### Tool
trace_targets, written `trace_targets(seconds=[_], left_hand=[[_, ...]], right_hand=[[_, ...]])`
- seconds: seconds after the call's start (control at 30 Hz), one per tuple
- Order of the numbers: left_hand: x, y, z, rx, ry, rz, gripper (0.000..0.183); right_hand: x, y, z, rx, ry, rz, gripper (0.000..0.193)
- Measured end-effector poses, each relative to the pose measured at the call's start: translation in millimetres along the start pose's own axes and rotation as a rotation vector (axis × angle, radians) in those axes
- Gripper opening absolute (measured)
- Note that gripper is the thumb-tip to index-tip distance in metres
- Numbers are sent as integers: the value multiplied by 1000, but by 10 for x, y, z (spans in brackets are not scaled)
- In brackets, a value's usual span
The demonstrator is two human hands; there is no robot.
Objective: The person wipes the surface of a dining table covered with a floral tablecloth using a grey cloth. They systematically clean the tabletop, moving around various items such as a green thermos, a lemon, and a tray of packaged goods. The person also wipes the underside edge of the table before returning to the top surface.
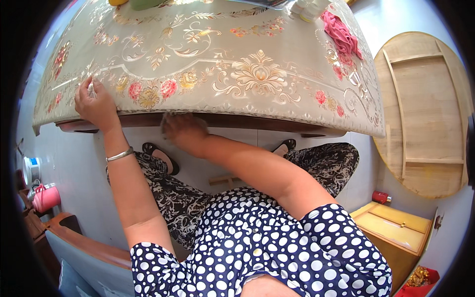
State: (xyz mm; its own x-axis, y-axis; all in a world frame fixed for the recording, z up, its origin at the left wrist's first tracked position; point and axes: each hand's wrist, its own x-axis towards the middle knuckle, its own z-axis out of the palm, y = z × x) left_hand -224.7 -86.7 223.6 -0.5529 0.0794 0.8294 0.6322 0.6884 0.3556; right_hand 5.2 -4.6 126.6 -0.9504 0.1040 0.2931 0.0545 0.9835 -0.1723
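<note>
A glossy floral tablecloth (217,74) covers the table in front of me. My left hand (96,104) is at its near left part, thumb and fingers curled together on what looks like a pinched fold of the cover. Below the cloth's scalloped hem shows the dark brown wooden table edge (237,121). Against that edge, left of the middle, my right hand (188,132) presses a greyish rag (170,119); its fingers are partly blurred and bent around the rag.
A crumpled pink cloth (341,37) lies on the table's far right, near white bottles (310,9). An oval wooden board (425,114) leans at the right, above a yellow wooden cabinet (391,227). A chair (94,242) and a pink pot (47,198) stand at the left.
</note>
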Motion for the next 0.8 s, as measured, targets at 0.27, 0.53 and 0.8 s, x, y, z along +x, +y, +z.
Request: trace_targets(seconds=[0.27,0.53,0.8], left_hand=[[-9,-10,3,-6,-13,44,20],[1,-206,61,8,-27,111,21],[67,-307,72,46,-57,109,22]], right_hand=[[-307,248,-279,68,-213,98,41],[-1765,996,-887,-220,-209,346,44],[-3146,2185,-1490,-294,-305,837,53]])
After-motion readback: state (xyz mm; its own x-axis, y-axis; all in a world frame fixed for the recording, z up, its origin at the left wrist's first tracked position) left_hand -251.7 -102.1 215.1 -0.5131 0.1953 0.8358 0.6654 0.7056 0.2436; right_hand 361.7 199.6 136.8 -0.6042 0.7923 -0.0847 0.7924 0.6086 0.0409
